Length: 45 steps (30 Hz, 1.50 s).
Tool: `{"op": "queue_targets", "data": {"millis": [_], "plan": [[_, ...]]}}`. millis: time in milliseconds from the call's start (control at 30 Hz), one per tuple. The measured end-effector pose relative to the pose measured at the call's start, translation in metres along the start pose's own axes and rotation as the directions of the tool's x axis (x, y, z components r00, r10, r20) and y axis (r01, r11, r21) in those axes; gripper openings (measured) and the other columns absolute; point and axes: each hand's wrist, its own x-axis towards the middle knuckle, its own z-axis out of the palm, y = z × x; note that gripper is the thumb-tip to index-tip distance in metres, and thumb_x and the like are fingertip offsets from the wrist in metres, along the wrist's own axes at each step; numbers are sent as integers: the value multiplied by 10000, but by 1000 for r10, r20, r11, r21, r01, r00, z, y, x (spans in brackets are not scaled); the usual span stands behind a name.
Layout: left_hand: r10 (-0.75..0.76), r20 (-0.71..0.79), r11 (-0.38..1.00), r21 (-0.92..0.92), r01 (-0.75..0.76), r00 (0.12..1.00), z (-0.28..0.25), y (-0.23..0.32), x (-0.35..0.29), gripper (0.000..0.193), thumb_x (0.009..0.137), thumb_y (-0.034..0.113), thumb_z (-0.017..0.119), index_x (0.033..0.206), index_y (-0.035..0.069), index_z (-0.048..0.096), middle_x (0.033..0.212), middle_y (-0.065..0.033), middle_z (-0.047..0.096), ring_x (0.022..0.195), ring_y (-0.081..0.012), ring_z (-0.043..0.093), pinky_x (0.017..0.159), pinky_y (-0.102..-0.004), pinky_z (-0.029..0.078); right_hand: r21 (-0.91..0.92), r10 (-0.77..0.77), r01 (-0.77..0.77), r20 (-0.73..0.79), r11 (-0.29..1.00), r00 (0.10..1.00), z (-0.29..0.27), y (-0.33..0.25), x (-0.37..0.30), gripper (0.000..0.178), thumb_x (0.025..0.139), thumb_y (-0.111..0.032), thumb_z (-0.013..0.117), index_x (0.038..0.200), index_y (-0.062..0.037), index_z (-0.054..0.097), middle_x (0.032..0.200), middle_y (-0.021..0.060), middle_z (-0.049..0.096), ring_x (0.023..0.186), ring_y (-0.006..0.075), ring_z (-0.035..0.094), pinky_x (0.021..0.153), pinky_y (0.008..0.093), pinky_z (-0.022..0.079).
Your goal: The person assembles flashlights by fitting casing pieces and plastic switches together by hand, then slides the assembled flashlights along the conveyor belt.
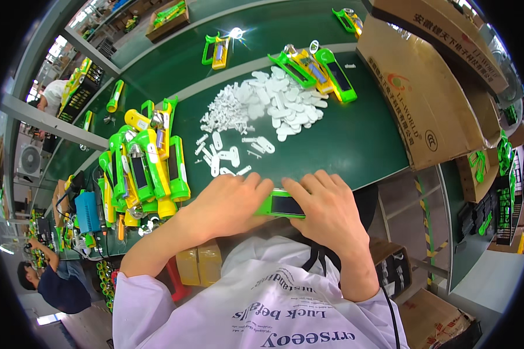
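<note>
Close to my body, at the near edge of the green table, I hold a green flashlight housing (284, 203) with a dark rectangular panel facing up. My left hand (234, 198) is closed round its left end, the fingers curled over it. At the other end my right hand (327, 203) grips it, with the fingers bent over the top and the thumb along the near side. Both hands hide much of the housing. Just beyond them lie loose white plastic strips (225, 158), and farther back a heap of white oval pieces (294, 107) and small white parts (224, 109).
Left of my arms, green and yellow flashlights (140, 166) are piled up. More flashlights (317, 72) lie at the back, one of them lit (220, 51). A large cardboard box (419, 93) stands at the right. A blue box (87, 211) and another person (55, 282) are far left.
</note>
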Motion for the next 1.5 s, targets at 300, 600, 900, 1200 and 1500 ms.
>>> {"op": "queue_targets", "data": {"millis": [300,600,900,1200,1500], "plan": [[-481,-342,850,-406,334,808,-38,-138,26,544,819,430,732,1060,-38,594,886,-224,657,767,-348,667,716,-424,521,385,225,29,-598,923,769,41,15,1,326,669,-13,714,984,-32,631,932,135,641,829,331,614,774,423,497],[-922,-27,274,-749,603,386,-70,-395,65,664,819,517,677,1066,-95,609,959,-205,669,604,-247,692,520,-360,570,220,242,-121,-682,968,690,136,41,11,180,620,30,614,758,-75,564,760,76,602,673,281,564,592,373,414],[-971,-148,231,-354,906,190,-44,-513,109,661,792,620,615,1018,7,717,924,-154,732,846,-280,722,782,-399,555,244,278,-148,-676,958,683,135,45,12,187,542,16,545,703,-78,549,677,47,574,569,236,543,567,338,408],[-923,-303,223,77,972,236,-55,-479,146,767,870,687,490,1276,45,599,1282,-187,618,1174,-319,611,947,-404,496,245,300,-181,-655,953,694,134,43,14,205,529,0,542,709,-94,571,686,25,585,581,213,554,587,318,426],[-794,43,502,-515,695,606,-55,-384,236,1319,621,810,685,1491,-18,140,1391,-280,470,1239,-367,527,1020,-431,420,245,299,-175,-696,954,653,138,49,11,209,521,0,552,709,-90,572,672,27,593,573,214,552,588,311,417]]}}
